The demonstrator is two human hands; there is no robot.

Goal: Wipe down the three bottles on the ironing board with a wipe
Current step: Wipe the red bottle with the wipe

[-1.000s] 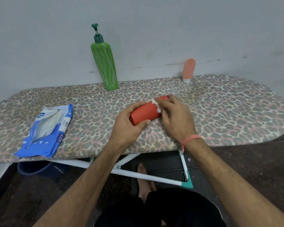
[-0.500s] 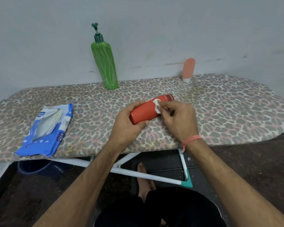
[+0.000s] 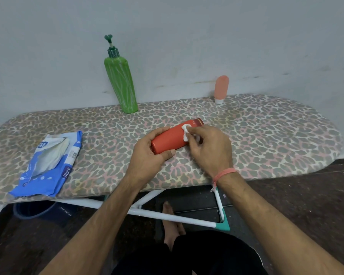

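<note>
A leopard-print ironing board (image 3: 266, 139) stands against a pale wall. At its centre, the left hand (image 3: 147, 157) grips a red bottle (image 3: 171, 138) lying tilted, fingers curled round its base. The right hand (image 3: 209, 147) has its fingers pinching a white wipe (image 3: 185, 130) against the bottle. At 11 o'clock stands a green pump bottle (image 3: 120, 82), at 1 o'clock a pink tube (image 3: 220, 88), at 9 o'clock a blue wipe pack (image 3: 48, 165).

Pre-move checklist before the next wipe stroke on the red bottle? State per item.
1. Left hand grips the red bottle at its base end: ok.
2. Right hand pinches the wipe against the bottle: ok.
3. Bottle held lying sideways over the ironing board: ok.
4. Cap end wiped: cannot tell.
5. Green pump bottle and pink tube upright at the wall, within view for later: ok.
6. Wipes pack lies open on the board's left: ok.
</note>
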